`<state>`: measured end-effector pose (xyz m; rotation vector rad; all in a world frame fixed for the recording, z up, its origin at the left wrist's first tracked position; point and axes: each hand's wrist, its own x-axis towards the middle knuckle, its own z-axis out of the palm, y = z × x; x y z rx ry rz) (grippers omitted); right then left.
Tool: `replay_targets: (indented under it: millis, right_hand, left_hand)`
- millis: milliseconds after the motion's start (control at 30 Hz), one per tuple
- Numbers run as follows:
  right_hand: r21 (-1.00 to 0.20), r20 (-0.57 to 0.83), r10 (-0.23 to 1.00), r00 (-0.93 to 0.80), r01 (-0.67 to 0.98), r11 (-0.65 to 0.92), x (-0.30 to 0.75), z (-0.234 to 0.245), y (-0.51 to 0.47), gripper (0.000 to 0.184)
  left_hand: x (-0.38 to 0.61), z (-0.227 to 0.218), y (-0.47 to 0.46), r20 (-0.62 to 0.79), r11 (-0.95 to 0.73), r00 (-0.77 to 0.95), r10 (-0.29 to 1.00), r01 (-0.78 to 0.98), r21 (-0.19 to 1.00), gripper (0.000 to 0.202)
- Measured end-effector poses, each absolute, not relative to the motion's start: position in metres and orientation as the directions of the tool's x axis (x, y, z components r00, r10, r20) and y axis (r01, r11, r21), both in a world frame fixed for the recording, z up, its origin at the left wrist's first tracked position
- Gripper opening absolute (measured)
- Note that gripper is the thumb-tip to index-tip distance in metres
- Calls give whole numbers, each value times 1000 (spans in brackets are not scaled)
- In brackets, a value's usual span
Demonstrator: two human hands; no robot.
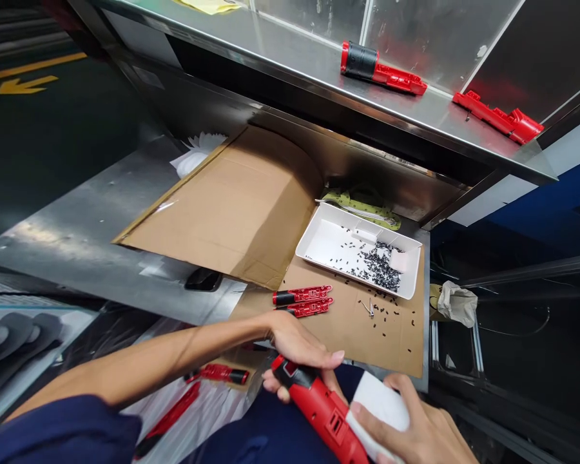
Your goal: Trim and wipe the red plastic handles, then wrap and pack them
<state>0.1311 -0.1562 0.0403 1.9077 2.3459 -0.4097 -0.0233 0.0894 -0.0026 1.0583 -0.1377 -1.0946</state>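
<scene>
My left hand (pixel 297 341) is wrapped around the black end of a red and black tool housing (pixel 326 412), held over my lap. My right hand (pixel 425 422) grips a folded white cloth (pixel 379 403) between thumb and fingers, against the housing's side. The lower end of the housing runs out of view. On the cardboard just beyond my left hand lie two red housing halves (pixel 307 294) with black ends. A white tray (pixel 314 245) with many small black parts stands farther back.
Loose black bits and a few metal pins (pixel 370 308) lie on the cardboard sheet (pixel 401 341). Its raised flap (pixel 236 200) bends up at left, near a dark phone-like object (pixel 203 280). Red housing parts (pixel 500 117) rest on the metal shelf. More housings (pixel 220 372) lie in plastic below left.
</scene>
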Motion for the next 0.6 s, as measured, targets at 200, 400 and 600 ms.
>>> replay_targets:
  millis: [200, 400, 600]
  right_hand:
    - [-438, -217, 955, -202, 894, 89, 156, 50, -140, 53]
    - [-524, -69, 974, 214, 823, -218, 184, 49, -158, 44]
    - [-507, 30, 912, 410, 792, -340, 176, 35, -160, 41]
  left_hand:
    - [-34, 11, 96, -377, 87, 623, -686, 584, 807, 102]
    - [-54, 22, 92, -463, 131, 784, -413, 554, 822, 100]
    - [-64, 20, 88, -463, 269, 836, -294, 537, 799, 92]
